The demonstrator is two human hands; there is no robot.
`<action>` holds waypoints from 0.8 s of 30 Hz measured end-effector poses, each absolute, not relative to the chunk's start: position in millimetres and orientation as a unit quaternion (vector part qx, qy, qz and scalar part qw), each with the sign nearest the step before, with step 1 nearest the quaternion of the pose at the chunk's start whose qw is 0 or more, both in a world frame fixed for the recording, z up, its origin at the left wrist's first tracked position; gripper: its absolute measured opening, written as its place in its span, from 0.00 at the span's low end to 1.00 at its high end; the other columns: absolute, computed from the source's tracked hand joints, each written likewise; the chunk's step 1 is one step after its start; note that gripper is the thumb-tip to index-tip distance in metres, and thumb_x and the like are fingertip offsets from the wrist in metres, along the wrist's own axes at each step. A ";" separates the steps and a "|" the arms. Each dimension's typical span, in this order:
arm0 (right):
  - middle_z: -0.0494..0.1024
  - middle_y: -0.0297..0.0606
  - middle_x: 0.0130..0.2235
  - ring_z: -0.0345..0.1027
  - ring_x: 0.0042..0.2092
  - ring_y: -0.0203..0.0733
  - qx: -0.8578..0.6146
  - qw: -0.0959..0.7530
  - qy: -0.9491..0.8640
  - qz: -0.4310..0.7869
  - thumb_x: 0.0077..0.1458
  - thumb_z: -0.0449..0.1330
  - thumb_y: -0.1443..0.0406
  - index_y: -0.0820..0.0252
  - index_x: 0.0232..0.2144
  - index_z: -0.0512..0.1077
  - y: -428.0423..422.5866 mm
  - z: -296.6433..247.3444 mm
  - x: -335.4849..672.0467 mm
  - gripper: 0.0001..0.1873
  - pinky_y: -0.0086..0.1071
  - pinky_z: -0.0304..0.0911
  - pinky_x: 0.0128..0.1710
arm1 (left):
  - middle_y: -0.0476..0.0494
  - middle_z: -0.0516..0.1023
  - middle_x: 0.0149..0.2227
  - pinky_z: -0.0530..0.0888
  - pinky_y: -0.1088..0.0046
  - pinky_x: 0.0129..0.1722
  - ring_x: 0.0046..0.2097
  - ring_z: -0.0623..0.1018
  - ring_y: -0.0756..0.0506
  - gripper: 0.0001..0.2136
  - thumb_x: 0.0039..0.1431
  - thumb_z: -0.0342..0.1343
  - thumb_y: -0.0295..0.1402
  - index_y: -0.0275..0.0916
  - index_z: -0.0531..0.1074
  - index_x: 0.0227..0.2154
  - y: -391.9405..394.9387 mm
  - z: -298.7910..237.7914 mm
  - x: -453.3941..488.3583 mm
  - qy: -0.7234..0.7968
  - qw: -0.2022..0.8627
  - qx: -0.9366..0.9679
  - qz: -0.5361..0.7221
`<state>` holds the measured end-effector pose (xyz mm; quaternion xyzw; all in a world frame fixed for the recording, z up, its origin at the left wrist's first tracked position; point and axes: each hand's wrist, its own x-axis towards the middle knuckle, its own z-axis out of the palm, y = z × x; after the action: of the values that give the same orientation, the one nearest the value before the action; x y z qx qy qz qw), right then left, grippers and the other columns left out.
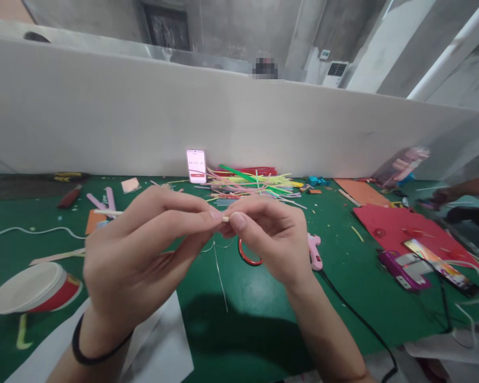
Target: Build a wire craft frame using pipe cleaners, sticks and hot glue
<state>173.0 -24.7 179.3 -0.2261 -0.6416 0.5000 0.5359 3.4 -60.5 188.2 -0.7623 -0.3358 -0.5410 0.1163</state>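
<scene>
Left hand (143, 244) and right hand (271, 239) are held together at the fingertips above the green table (263, 314). A small pale piece (225, 219) is pinched between them, with only a short stretch of it exposed. Whether it is joined to the pale stick (108, 213) seen at the left hand's outer side cannot be told, since the grip is hidden by the fingers. Below, a thin strand (222, 284) is seen near the red ring (250, 261); its upper end is not clearly shown.

With so little surface to be gripped, the piece could be dropped if either pinch were loosened, or crushed if it were squeezed too hard. If dropped, it could be lost among the coloured strips (255, 183) heaped behind. The strand might be snagged by a finger if the hands were lowered. The pink glue gun (314, 252) could be dragged if its black cord (351, 308) were caught by the right forearm (323, 319).
</scene>
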 end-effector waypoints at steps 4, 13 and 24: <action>0.77 0.37 0.38 0.72 0.38 0.40 -0.337 0.433 -0.718 0.427 0.60 0.57 0.53 0.55 0.42 0.72 2.3 159.1 187.8 0.14 0.37 0.68 0.39 | 0.51 0.80 0.37 0.77 0.67 0.38 0.39 0.79 0.47 0.10 0.54 0.63 0.24 0.46 0.75 0.37 -51.6 183.3 0.3 -0.391 0.103 -0.748 -0.527; 0.70 0.61 0.50 0.67 0.52 0.59 -0.615 0.007 -0.774 0.152 0.52 0.59 0.70 0.69 0.54 0.62 48.7 48.0 194.4 0.26 0.40 0.61 0.45 | 0.51 0.81 0.35 0.74 0.69 0.39 0.36 0.78 0.47 0.04 0.60 0.58 0.31 0.46 0.76 0.36 -26.5 174.8 -6.0 -0.463 0.100 -0.742 -0.474; 0.75 0.40 0.35 0.68 0.31 0.37 -0.529 0.231 -0.604 0.549 0.53 0.62 0.54 0.63 0.47 0.69 59.9 34.2 215.2 0.24 0.29 0.62 0.30 | 0.48 0.83 0.34 0.70 0.74 0.28 0.32 0.77 0.48 0.06 0.60 0.57 0.36 0.44 0.79 0.35 -2.8 164.5 -24.3 -0.517 0.064 -0.736 -0.432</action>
<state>215.2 59.9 34.2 -0.5287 -0.6043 0.5494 0.2311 -24.3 -2.8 164.5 -0.7364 -0.5168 -0.4317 0.0644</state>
